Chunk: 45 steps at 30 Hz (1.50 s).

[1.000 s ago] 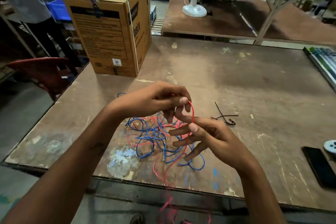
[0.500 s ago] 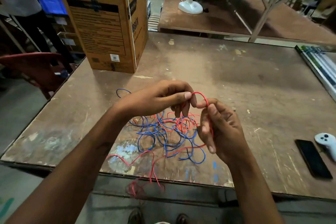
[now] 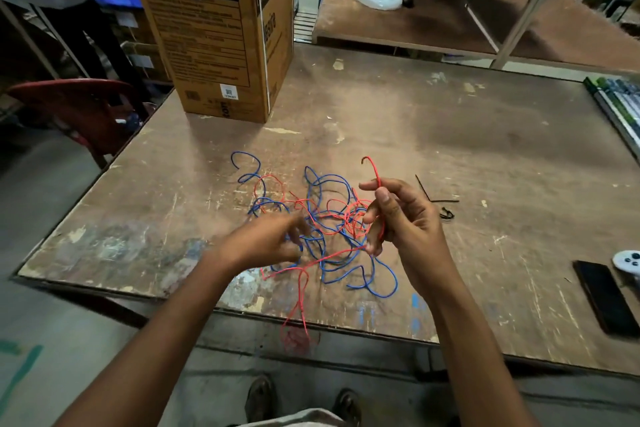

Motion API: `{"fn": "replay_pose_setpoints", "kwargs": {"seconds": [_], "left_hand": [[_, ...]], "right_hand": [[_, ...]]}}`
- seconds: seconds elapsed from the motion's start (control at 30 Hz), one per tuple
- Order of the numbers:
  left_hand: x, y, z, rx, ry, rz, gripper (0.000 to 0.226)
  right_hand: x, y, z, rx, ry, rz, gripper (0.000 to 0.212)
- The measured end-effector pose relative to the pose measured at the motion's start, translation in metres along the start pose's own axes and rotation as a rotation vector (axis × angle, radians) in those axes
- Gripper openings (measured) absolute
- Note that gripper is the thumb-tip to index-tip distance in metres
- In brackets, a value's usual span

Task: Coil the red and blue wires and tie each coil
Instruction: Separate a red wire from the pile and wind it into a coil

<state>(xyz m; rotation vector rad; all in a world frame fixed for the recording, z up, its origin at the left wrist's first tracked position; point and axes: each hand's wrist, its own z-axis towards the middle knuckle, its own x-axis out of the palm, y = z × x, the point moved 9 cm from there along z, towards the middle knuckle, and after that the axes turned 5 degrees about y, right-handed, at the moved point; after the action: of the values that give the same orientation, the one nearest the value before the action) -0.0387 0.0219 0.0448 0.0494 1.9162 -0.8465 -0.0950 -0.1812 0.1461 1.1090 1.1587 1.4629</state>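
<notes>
A red wire (image 3: pixel 332 215) and a blue wire (image 3: pixel 325 184) lie tangled together on the worn wooden table (image 3: pixel 450 149). My right hand (image 3: pixel 405 218) pinches the red wire near its end, which sticks up above my thumb, and the wire runs down through my fingers. My left hand (image 3: pixel 270 243) is blurred over the left of the tangle, fingers curled; I cannot tell whether it holds a strand. A red strand (image 3: pixel 298 315) hangs over the table's near edge.
A tall cardboard box (image 3: pixel 214 28) stands at the far left of the table. Thin black ties (image 3: pixel 436 198) lie right of my right hand. A black phone (image 3: pixel 602 298) and a white controller (image 3: pixel 628 262) sit at the right edge. A red chair (image 3: pixel 76 107) is beside the table.
My hands have parted: the left hand let go of the red loop and dropped down-left toward the tangle. The right hand still holds the red wire, its end now sticking up.
</notes>
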Motion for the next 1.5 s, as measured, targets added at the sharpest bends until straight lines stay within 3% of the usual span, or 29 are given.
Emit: {"fn": "replay_pose_setpoints", "kwargs": {"seconds": [0.1, 0.23, 0.43, 0.57, 0.63, 0.73, 0.8, 0.87, 0.93, 1.0, 1.07, 1.17, 1.3, 1.4, 1.5], "left_hand": [[0.055, 0.052, -0.005, -0.166, 0.132, 0.252, 0.064], [0.074, 0.056, 0.001, -0.16, 0.046, 0.375, 0.03], [0.049, 0.027, 0.002, -0.057, -0.117, 0.017, 0.012], [0.033, -0.006, 0.004, 0.033, -0.127, -0.184, 0.011], [0.031, -0.014, 0.002, 0.062, -0.115, -0.279, 0.011], [0.029, -0.025, 0.001, 0.093, -0.091, -0.493, 0.015], [0.025, -0.032, -0.001, 0.099, -0.067, -0.601, 0.016], [0.019, -0.037, -0.003, 0.109, -0.045, -0.632, 0.019], [0.012, -0.042, -0.005, 0.118, -0.002, -0.613, 0.024], [0.002, -0.053, -0.008, 0.199, 0.013, -0.541, 0.024], [-0.011, -0.062, -0.009, 0.271, -0.033, -0.488, 0.018], [-0.028, -0.049, -0.005, 0.213, -0.129, -0.52, 0.008], [-0.037, -0.035, -0.011, 0.205, -0.111, -0.413, 0.024], [-0.028, -0.021, -0.017, 0.208, -0.077, -0.413, 0.035], [-0.03, -0.014, -0.017, 0.204, -0.171, -0.407, 0.036]], "right_hand": [[0.004, -0.004, 0.002, 0.014, 0.043, -0.002, 0.025], [0.016, -0.011, 0.002, 0.063, 0.127, 0.039, 0.024], [0.036, -0.047, -0.006, 0.201, 0.32, 0.093, 0.021], [0.051, -0.078, -0.02, 0.34, 0.446, 0.012, 0.04], [0.049, -0.088, -0.02, 0.342, 0.421, -0.176, 0.047], [0.041, -0.094, -0.014, 0.239, 0.401, -0.677, 0.046], [0.044, -0.097, -0.015, 0.258, 0.447, -0.705, 0.044], [0.049, -0.087, -0.015, 0.135, 0.476, -0.828, 0.038], [0.047, -0.065, -0.011, -0.095, 0.332, -1.021, 0.028], [0.035, -0.051, -0.01, -0.159, 0.115, -1.062, 0.033], [0.031, -0.049, -0.005, -0.113, 0.096, -0.894, 0.036], [0.033, -0.047, -0.002, 0.009, 0.212, -0.569, 0.024], [0.001, -0.038, -0.007, 0.008, 0.072, -0.547, 0.02], [-0.019, -0.045, -0.021, 0.126, -0.004, -0.198, 0.031], [-0.008, -0.05, -0.043, 0.3, 0.192, 0.105, 0.019]]}}
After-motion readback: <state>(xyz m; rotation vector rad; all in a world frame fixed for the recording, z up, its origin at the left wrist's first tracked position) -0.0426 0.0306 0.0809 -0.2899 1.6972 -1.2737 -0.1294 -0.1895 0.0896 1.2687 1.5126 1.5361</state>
